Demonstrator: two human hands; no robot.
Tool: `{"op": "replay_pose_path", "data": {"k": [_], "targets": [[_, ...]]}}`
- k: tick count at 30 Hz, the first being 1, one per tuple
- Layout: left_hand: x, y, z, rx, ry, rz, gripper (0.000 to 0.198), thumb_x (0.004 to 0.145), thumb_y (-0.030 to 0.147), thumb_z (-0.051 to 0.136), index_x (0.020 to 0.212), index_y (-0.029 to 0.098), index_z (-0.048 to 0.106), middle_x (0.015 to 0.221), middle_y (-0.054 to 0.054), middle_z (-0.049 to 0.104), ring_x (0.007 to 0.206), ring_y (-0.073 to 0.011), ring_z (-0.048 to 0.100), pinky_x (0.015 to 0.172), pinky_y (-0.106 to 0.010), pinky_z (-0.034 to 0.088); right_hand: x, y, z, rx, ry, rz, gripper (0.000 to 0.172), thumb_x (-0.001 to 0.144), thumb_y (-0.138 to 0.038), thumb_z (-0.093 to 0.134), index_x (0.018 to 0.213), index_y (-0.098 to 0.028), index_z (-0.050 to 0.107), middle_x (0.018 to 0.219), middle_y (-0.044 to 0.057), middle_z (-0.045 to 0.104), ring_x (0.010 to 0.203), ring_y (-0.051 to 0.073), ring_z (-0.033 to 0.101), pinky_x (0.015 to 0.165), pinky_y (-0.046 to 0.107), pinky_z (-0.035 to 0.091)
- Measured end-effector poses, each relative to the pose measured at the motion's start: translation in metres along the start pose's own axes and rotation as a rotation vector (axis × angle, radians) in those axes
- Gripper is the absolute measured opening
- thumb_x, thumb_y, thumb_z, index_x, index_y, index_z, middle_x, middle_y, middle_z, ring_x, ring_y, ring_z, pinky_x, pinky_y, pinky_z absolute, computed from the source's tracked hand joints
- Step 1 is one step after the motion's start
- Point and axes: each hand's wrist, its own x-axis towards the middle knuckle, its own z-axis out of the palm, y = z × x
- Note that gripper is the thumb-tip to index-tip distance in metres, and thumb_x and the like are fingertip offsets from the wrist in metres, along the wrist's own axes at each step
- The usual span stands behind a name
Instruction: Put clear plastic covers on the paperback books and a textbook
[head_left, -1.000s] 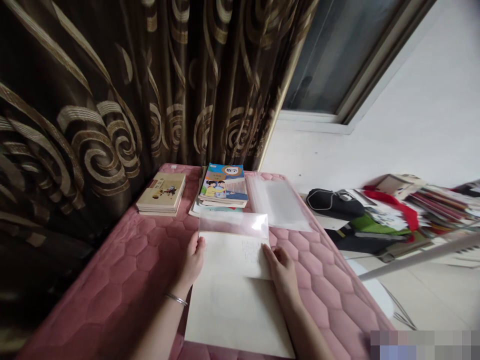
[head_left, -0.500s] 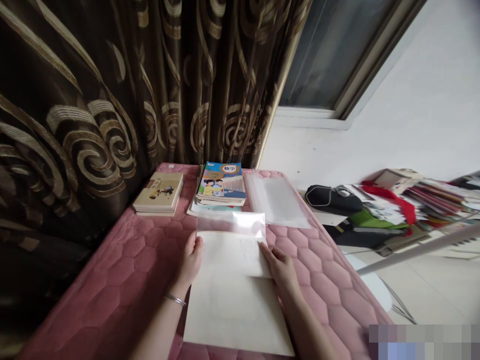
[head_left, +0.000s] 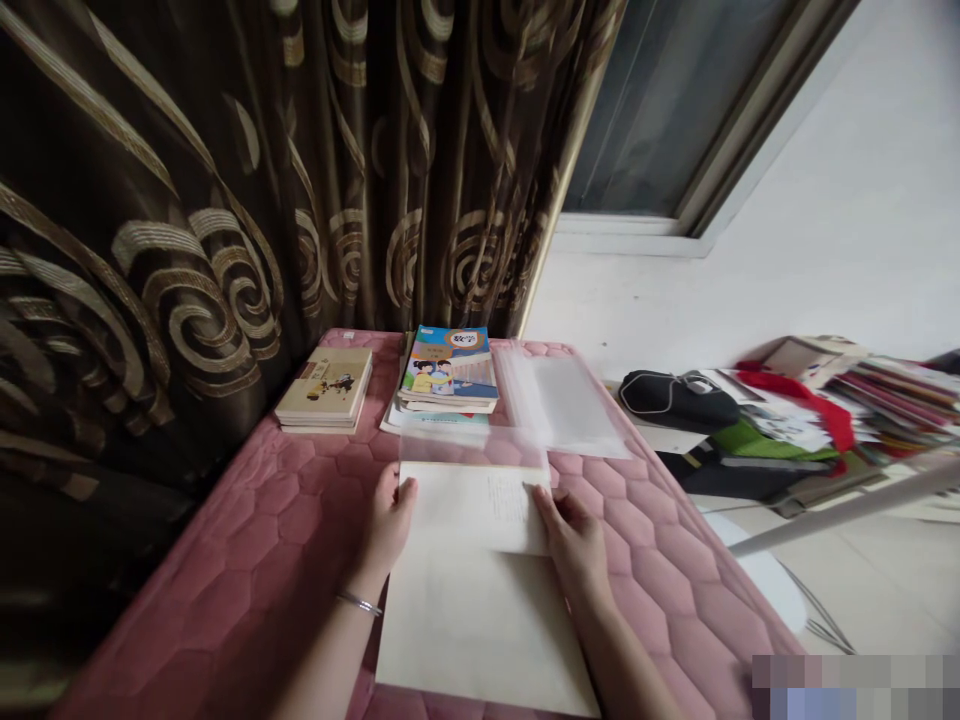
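A book [head_left: 480, 620] lies opened out on the pink quilted surface, its pale pages or inside cover facing up. A clear plastic book cover [head_left: 469, 447] sticks out beyond its far edge. My left hand [head_left: 390, 515], with a silver bracelet at the wrist, pinches the left edge of the book's upper part, thumb on top. At the right edge my right hand [head_left: 574, 535] grips the same part, its thumb beside a small block of print. The fingers beneath are hidden. How far the plastic reaches over the book I cannot tell.
Beyond the hands lie a stack of textbooks [head_left: 450, 370], a stack of beige books [head_left: 326, 388] and several flat clear plastic covers [head_left: 574, 400]. A dark patterned curtain [head_left: 225, 250] hangs on the left. Papers and bags [head_left: 675, 400] are piled at the right, near a pale bar [head_left: 825, 515].
My view has shifted slightly, so everything sits a little further right. Both hands keep their hold on the book. The protruding plastic now looks blurred and less shiny.
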Motion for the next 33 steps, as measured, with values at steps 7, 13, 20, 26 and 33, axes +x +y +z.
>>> {"op": "replay_pose_path", "data": {"k": [7, 13, 20, 26, 33], "targets": [[-0.001, 0.005, 0.002, 0.047, 0.028, 0.012, 0.031, 0.085, 0.045, 0.051, 0.099, 0.018, 0.057, 0.08, -0.001, 0.06, 0.074, -0.0165, 0.054, 0.072, -0.026, 0.042, -0.008, -0.008, -0.001, -0.009, -0.04, 0.045, 0.041, 0.073, -0.059, 0.061, 0.065, -0.019, 0.055, 0.058, -0.002, 0.051, 0.056, 0.014, 0.043, 0.049, 0.024, 0.033], [-0.001, 0.001, 0.0, 0.123, 0.094, -0.039, 0.022, 0.084, 0.041, 0.05, 0.078, 0.02, 0.053, 0.068, 0.004, 0.051, 0.064, -0.0129, 0.046, 0.063, -0.023, 0.037, -0.007, 0.002, 0.003, -0.122, 0.002, -0.047, 0.043, 0.074, -0.059, 0.058, 0.059, -0.022, 0.043, 0.054, -0.005, 0.038, 0.053, 0.012, 0.033, 0.046, 0.024, 0.027], [-0.001, -0.002, 0.0, 0.147, 0.085, -0.057, 0.027, 0.083, 0.044, 0.05, 0.071, 0.02, 0.05, 0.062, 0.005, 0.047, 0.058, -0.012, 0.043, 0.058, -0.023, 0.035, -0.007, 0.001, 0.005, -0.11, 0.032, -0.094, 0.047, 0.074, -0.065, 0.056, 0.065, -0.02, 0.05, 0.059, -0.003, 0.044, 0.057, 0.012, 0.038, 0.048, 0.024, 0.028], [-0.002, -0.007, 0.0, 0.236, 0.147, -0.061, 0.03, 0.085, 0.048, 0.048, 0.07, 0.022, 0.051, 0.06, 0.004, 0.049, 0.06, -0.0138, 0.048, 0.06, -0.023, 0.037, -0.006, -0.001, 0.004, -0.146, 0.046, -0.081, 0.05, 0.073, -0.068, 0.054, 0.07, -0.018, 0.056, 0.06, 0.0, 0.052, 0.058, 0.015, 0.044, 0.048, 0.025, 0.029], [-0.003, -0.002, 0.001, 0.189, 0.192, -0.096, 0.032, 0.085, 0.049, 0.047, 0.081, 0.019, 0.058, 0.072, -0.002, 0.061, 0.075, -0.0185, 0.057, 0.069, -0.026, 0.043, -0.006, 0.002, 0.005, -0.168, 0.047, -0.066, 0.047, 0.075, -0.065, 0.054, 0.072, -0.018, 0.056, 0.061, 0.0, 0.053, 0.059, 0.015, 0.044, 0.049, 0.025, 0.029]]}}
